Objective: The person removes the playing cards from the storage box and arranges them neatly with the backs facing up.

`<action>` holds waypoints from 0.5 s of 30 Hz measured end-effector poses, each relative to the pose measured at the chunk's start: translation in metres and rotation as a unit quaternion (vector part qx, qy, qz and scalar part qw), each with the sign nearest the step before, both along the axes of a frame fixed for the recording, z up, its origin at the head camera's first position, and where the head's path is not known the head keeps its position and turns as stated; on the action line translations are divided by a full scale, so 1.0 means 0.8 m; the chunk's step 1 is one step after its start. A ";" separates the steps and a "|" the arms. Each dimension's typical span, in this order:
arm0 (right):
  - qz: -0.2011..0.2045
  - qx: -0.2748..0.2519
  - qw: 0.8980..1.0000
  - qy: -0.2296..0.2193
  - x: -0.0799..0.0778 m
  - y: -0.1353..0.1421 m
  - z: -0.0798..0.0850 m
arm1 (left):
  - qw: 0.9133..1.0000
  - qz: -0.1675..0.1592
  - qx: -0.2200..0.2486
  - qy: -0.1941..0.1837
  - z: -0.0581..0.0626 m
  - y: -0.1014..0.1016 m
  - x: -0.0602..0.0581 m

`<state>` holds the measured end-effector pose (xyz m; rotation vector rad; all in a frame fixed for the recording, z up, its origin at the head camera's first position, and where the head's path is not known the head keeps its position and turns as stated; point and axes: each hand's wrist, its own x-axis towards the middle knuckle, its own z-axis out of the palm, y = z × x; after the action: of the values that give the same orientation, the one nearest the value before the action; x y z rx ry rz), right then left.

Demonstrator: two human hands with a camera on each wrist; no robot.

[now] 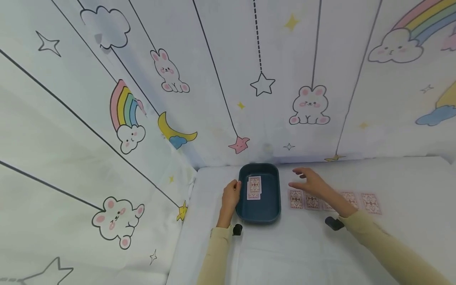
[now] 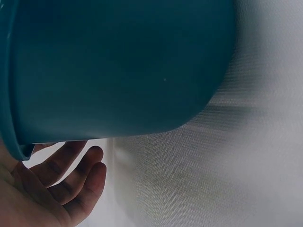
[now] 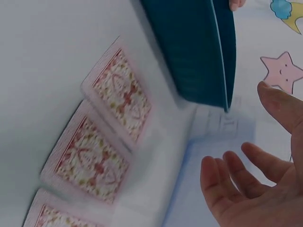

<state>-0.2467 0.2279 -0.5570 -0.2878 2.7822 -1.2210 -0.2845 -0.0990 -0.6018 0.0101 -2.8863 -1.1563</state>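
Observation:
A dark blue rectangular plastic basin stands on the white-covered table. My left hand grips its left rim; in the left wrist view the fingers curl below the rim and the thumb is hidden. Inside the basin, playing cards lie face down, one overlapping another. My right hand hovers to the right of the basin with thumb and fingers spread apart, holding nothing. Beneath and beside it runs a row of several face-down playing cards with red-patterned backs, partly covered by the right forearm.
A white cloth wall printed with rabbits, stars and rainbows rises behind the table and along its left side. The white tabletop stretches in front of the basin. Black wrist-camera parts stick out near both wrists.

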 end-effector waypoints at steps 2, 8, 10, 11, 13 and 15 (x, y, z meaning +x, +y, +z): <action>0.002 -0.004 1.000 0.003 -0.003 -0.010 0.001 | 1.000 0.000 -0.001 -0.004 0.001 0.000 0.000; 0.007 -0.015 1.000 0.007 -0.012 -0.038 0.008 | 1.000 0.000 -0.007 -0.003 0.004 0.000 0.000; 0.015 -0.020 1.000 0.010 -0.015 -0.049 0.010 | 1.000 0.005 -0.006 -0.003 0.004 0.001 0.000; 0.019 -0.022 1.000 0.008 -0.016 -0.055 0.010 | 1.000 0.007 -0.006 -0.003 0.004 0.001 0.000; 0.024 -0.027 0.999 0.000 -0.018 -0.065 0.010 | 1.000 0.009 -0.004 -0.002 0.005 0.001 0.001; 0.030 -0.031 0.999 -0.008 -0.019 -0.076 0.010 | 1.000 0.009 -0.001 -0.002 0.004 0.002 0.002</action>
<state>-0.2618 0.1670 -0.5487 -0.3617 2.7048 -1.2925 -0.2830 -0.0974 -0.5982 0.0389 -2.8854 -1.1507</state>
